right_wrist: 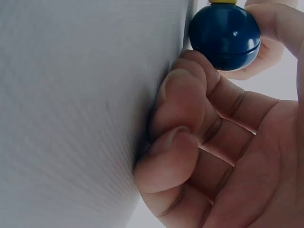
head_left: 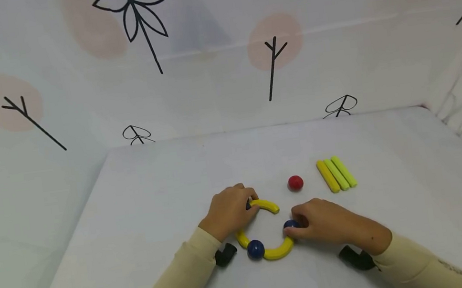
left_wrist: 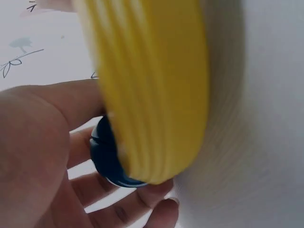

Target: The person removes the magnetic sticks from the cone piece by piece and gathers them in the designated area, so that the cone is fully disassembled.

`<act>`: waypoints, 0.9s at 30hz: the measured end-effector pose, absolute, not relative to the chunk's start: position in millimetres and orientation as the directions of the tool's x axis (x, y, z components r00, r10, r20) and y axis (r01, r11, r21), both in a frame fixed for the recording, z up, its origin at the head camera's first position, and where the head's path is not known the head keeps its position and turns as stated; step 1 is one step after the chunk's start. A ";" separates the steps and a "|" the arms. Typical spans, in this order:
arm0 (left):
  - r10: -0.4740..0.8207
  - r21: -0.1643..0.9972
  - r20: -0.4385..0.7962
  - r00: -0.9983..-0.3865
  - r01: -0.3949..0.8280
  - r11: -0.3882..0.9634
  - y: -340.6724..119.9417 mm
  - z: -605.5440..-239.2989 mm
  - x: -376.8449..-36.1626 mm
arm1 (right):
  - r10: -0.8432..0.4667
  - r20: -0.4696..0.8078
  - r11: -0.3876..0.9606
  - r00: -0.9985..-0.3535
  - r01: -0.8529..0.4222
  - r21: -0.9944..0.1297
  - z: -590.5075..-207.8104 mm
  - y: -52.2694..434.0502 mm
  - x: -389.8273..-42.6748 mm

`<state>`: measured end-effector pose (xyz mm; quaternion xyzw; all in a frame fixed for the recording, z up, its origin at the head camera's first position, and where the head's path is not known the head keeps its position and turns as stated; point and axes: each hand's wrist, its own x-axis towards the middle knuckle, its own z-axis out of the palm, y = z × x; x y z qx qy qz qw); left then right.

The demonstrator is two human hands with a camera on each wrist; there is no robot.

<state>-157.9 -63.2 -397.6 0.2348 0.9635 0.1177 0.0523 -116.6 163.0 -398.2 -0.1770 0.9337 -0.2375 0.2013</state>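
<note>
Curved yellow rods and blue balls form a ring with a gap at its right side. At the ring's upper left, my left hand (head_left: 231, 212) holds a blue ball (left_wrist: 105, 154), mostly hidden in the head view; a yellow rod (head_left: 267, 206) extends right from it. Another yellow rod (left_wrist: 154, 95) fills much of the left wrist view. My right hand (head_left: 329, 221) pinches a second blue ball (right_wrist: 223, 35) between thumb and fingers, at the end of the lower yellow rod (head_left: 280, 252). A third blue ball (head_left: 255, 249) joins two rods at the bottom.
Beyond the ring lies a red ball (head_left: 295, 183). To its right, a yellow straight stick (head_left: 328, 176) and two lime ones (head_left: 340, 174) lie side by side on the white table (head_left: 153, 182). A patterned cloth (head_left: 216, 93) stands behind the table.
</note>
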 end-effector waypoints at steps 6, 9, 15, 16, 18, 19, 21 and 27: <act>0.425 0.245 -0.057 -0.904 0.400 0.883 -67.9 -393.4 -159.6 | -0.425 -0.295 0.825 -0.856 -0.232 -0.515 -396.7 165.4 -117.0; 0.402 0.238 -0.066 -0.913 0.377 0.895 -69.6 -391.2 -161.0 | -0.413 -0.292 0.833 -0.863 -0.229 -0.503 -395.9 166.0 -118.1; 0.350 0.249 -0.089 -0.932 0.320 0.914 -73.3 -391.5 -163.7 | -0.376 -0.312 0.856 -0.873 -0.198 -0.477 -394.6 166.1 -119.3; 0.345 0.250 -0.085 -0.935 0.315 0.916 -73.9 -391.7 -164.2 | -0.371 -0.312 0.859 -0.875 -0.196 -0.472 -394.2 166.3 -119.3; 0.336 0.247 -0.071 -0.939 0.310 0.918 -75.0 -391.6 -165.0 | -0.364 -0.308 0.865 -0.879 -0.196 -0.463 -393.5 166.7 -119.3; 0.332 0.249 -0.067 -0.941 0.306 0.919 -75.5 -391.5 -165.4 | -0.361 -0.305 0.866 -0.881 -0.195 -0.460 -393.2 166.8 -119.3; 0.323 0.248 -0.071 -0.944 0.297 0.922 -76.4 -391.7 -166.2 | -0.357 -0.303 0.867 -0.884 -0.193 -0.459 -392.9 166.9 -119.3; 0.303 0.243 -0.096 -0.948 0.273 0.931 -77.9 -392.0 -167.4 | -0.354 -0.303 0.868 -0.885 -0.190 -0.459 -393.7 167.1 -120.2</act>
